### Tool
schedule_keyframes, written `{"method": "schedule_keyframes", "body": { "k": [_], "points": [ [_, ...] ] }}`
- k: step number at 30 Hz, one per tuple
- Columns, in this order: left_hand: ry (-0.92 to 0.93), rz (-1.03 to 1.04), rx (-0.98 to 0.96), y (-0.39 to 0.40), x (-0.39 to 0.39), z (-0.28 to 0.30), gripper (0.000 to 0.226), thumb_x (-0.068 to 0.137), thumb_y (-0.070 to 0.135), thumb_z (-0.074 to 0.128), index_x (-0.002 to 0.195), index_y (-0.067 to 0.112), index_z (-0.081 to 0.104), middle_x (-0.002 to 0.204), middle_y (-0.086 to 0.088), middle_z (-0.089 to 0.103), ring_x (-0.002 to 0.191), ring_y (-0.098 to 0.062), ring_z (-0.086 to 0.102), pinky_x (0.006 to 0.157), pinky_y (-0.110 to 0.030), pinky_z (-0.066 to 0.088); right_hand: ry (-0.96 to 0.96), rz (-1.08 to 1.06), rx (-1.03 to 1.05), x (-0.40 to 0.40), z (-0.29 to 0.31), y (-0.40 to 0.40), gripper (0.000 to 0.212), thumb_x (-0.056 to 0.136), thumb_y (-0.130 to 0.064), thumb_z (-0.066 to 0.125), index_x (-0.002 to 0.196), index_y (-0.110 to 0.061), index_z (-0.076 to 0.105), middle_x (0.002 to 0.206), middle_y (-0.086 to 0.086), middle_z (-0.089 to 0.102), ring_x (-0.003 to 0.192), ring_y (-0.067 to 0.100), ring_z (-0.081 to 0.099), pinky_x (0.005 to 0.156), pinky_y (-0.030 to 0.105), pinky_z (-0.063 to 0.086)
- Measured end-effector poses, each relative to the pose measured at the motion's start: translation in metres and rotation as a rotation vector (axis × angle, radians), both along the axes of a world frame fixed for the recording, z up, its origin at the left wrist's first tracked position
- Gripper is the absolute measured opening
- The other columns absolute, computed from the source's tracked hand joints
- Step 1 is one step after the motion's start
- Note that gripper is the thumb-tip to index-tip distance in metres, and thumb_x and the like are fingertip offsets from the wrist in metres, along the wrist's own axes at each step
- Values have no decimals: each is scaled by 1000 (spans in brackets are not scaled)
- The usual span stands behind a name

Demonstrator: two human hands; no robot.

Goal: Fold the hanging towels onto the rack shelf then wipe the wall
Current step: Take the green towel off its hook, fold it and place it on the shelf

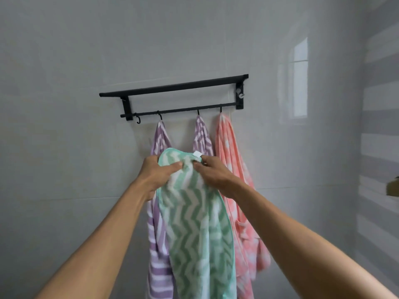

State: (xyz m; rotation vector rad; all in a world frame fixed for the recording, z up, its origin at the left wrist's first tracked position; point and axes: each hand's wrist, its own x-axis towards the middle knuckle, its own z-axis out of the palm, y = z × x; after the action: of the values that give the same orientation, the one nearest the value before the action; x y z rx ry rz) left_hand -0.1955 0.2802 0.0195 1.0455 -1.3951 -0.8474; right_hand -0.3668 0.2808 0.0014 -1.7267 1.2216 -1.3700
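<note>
A green and white zigzag towel [194, 223] hangs down from both my hands, off the hooks, in front of the others. My left hand [157, 175] grips its upper left edge. My right hand [213, 171] pinches the top right corner by the white loop tag. Behind it, a purple striped towel [158, 143] hangs on a hook, a second purple towel [203, 137] on another, and a pink towel [235, 180] on the rightmost hook. The black wall rack [172, 88] with its top shelf bar sits above, bare.
One empty hook [138, 120] hangs at the left end of the lower rail. Grey wall tiles [64, 147] surround the rack. A side wall with striped light lies to the right, with a small brownish object [393, 186] at its edge.
</note>
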Motion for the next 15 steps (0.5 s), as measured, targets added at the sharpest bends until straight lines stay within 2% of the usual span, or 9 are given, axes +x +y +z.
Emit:
{"method": "schedule_keyframes", "body": {
  "k": [2, 4, 6, 7, 9, 11, 13, 15],
  "points": [
    [-21, 9, -15, -4, 8, 3, 18, 82, 15, 81, 94, 5, 74, 85, -11, 77, 75, -25, 76, 68, -36, 62, 29, -11, -69, 13, 7, 0, 23, 97, -30, 62, 100, -10, 73, 96, 15, 75, 82, 22, 70, 84, 46, 58],
    [7, 81, -81, -9, 17, 9, 13, 86, 18, 78, 92, 8, 73, 84, -9, 76, 74, -23, 74, 67, -33, 62, 106, -53, -172, 24, 11, -2, 18, 94, -27, 67, 96, -10, 74, 85, 8, 73, 72, 14, 64, 73, 33, 56],
    [87, 131, -144, -16, 31, 17, 9, 89, 19, 74, 92, 11, 72, 86, -8, 75, 75, -23, 73, 68, -34, 61, 276, -182, -248, 31, 8, -4, 11, 91, -25, 70, 94, -14, 72, 78, 0, 66, 62, 5, 55, 58, 14, 43],
    [117, 149, -158, -18, 41, 23, 6, 90, 19, 72, 91, 13, 71, 86, -6, 73, 73, -22, 71, 67, -34, 60, 342, -251, -250, 32, 2, -5, 9, 90, -24, 71, 95, -17, 72, 79, -3, 64, 62, 3, 53, 54, 11, 39],
    [151, 184, -167, -22, 62, 32, 7, 92, 21, 70, 88, 15, 68, 85, -6, 70, 71, -21, 66, 66, -34, 59, 432, -317, -168, 35, -16, -10, 7, 90, -25, 71, 93, -19, 69, 85, -1, 66, 68, 11, 58, 60, 19, 42],
    [143, 218, -172, -27, 82, 35, 13, 93, 24, 68, 91, 11, 67, 87, -9, 68, 71, -22, 65, 69, -38, 59, 482, -282, -10, 40, -34, -9, 16, 95, -30, 66, 86, -17, 67, 87, 2, 69, 74, 17, 63, 64, 25, 48],
    [69, 262, -186, -31, 96, 30, 17, 92, 27, 68, 90, 10, 66, 88, -10, 69, 74, -25, 66, 74, -44, 60, 346, -222, 103, 49, -46, -7, 24, 100, -31, 60, 87, -11, 67, 89, 5, 70, 77, 19, 67, 66, 30, 56],
    [-42, 247, -184, -32, 107, 21, 16, 88, 28, 73, 90, 14, 65, 90, -8, 70, 81, -29, 70, 73, -44, 60, 147, -243, 75, 59, -45, -4, 25, 100, -32, 59, 94, -10, 70, 94, 11, 73, 83, 25, 72, 74, 37, 61]
  ]
}}
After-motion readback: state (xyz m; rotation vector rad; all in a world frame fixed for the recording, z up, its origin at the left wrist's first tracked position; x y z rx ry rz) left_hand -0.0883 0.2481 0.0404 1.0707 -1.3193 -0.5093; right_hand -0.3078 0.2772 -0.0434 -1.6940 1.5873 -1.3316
